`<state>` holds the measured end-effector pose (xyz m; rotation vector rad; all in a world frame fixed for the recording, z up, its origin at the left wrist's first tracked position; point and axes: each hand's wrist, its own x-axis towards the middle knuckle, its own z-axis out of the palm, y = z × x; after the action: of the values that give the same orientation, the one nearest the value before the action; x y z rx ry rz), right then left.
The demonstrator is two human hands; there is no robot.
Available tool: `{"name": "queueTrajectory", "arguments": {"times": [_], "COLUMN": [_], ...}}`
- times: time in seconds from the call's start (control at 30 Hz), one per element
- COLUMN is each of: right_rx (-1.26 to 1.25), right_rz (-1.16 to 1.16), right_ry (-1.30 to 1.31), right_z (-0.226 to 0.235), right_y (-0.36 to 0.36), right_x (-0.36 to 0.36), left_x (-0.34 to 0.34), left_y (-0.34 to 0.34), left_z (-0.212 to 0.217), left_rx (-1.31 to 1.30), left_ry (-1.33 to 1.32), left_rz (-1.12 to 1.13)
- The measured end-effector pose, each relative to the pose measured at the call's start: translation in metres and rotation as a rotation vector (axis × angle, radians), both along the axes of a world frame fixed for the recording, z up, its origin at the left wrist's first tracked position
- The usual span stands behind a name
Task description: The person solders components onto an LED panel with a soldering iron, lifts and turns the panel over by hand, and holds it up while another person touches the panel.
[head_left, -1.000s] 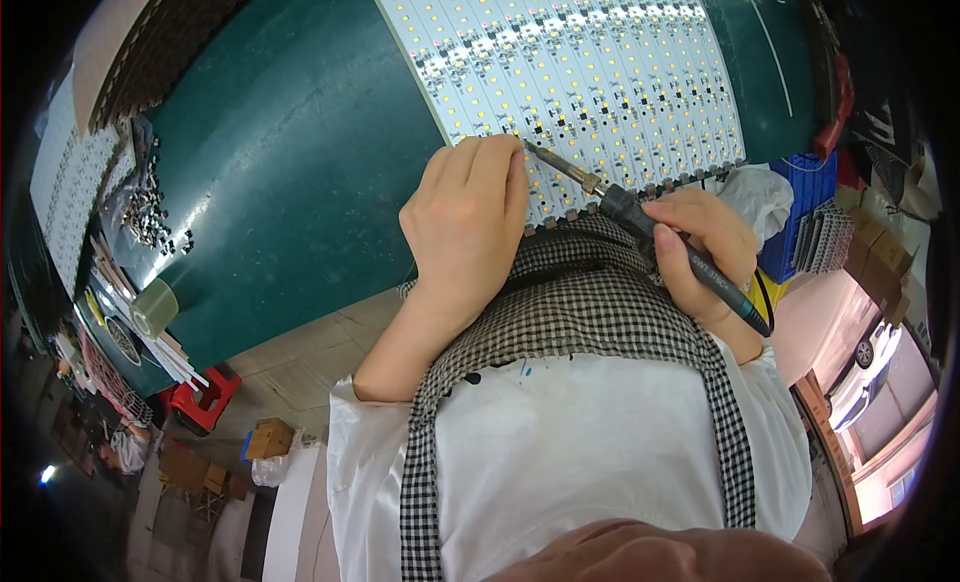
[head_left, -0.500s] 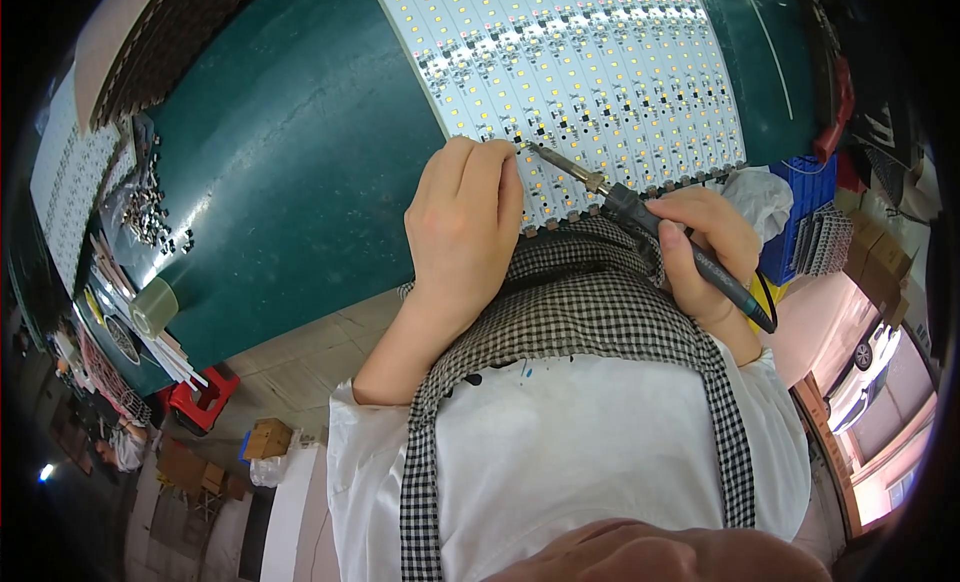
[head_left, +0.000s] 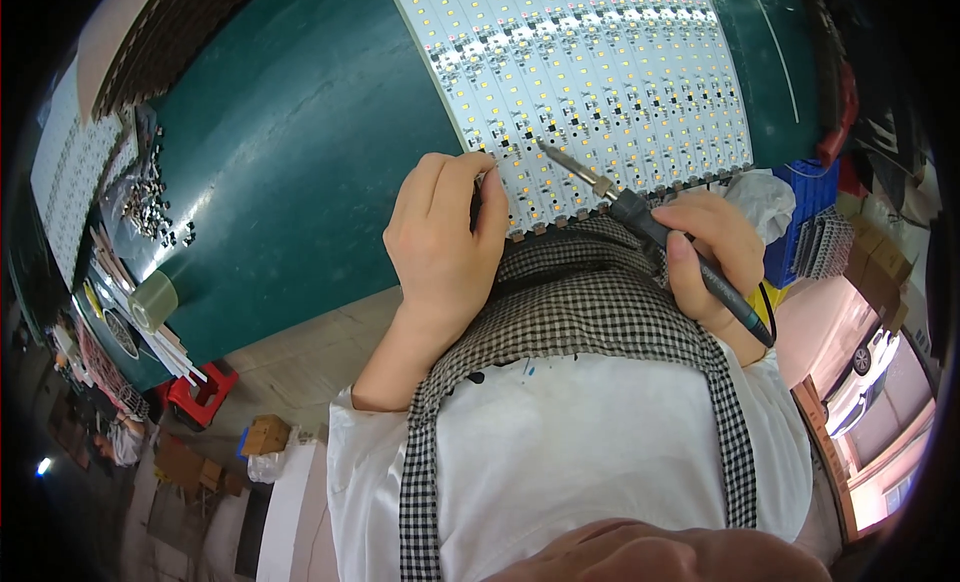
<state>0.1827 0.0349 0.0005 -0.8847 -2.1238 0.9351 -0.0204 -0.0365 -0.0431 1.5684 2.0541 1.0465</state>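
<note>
Right hand [head_left: 715, 250] clamped round soldering iron [head_left: 632, 210], tip over LED panel [head_left: 600, 67], contact unclear; panel on green table [head_left: 290, 182]; left hand [head_left: 440, 227] curled at panel's left edge, cannot tell if gripping anything; likely soldering step; next move calls for steady tip

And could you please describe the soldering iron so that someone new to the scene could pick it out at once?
Start from the green tabletop and find the white LED circuit panel on it. Slanting over the panel's near edge, held in the right hand, is the soldering iron. Its dark, pen-like handle and metal barrel set it apart from the flat, chip-dotted panel.
</note>
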Motion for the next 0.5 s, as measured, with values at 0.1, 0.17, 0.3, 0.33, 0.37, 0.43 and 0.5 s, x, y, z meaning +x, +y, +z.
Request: {"name": "queueTrajectory", "arguments": {"times": [0.1,0.17,0.3,0.33,0.37,0.43,0.5], "right_rx": [-0.011,-0.004,-0.057,-0.052,-0.051,-0.056,-0.058], "right_rz": [0.032,0.042,0.038,0.035,0.035,0.022,0.022], "right_ry": [-0.034,-0.042,-0.068,-0.068,-0.069,-0.075,-0.081], "right_z": [-0.0011,-0.0014,0.0004,0.0004,0.0004,0.0005,0.0016], "right_y": [-0.0007,-0.0008,-0.0016,-0.0019,-0.0021,-0.0025,-0.0027], "right_x": [-0.0025,-0.0045,-0.0067,-0.0070,-0.0072,-0.0075,-0.0083], "left_x": [-0.0013,-0.0009,-0.0006,-0.0003,-0.0001,0.0001,0.0001], "left_y": [0.0004,0.0008,0.0017,0.0017,0.0017,0.0017,0.0020], "left_z": [-0.0028,-0.0038,-0.0030,-0.0030,-0.0031,-0.0035,-0.0043], "left_rx": [0.036,0.039,0.032,0.033,0.026,0.019,0.009], "left_ry": [0.007,0.006,-0.002,-0.002,-0.007,-0.013,-0.010], "left_rz": [-0.023,-0.024,-0.038,-0.038,-0.041,-0.045,-0.045]}}
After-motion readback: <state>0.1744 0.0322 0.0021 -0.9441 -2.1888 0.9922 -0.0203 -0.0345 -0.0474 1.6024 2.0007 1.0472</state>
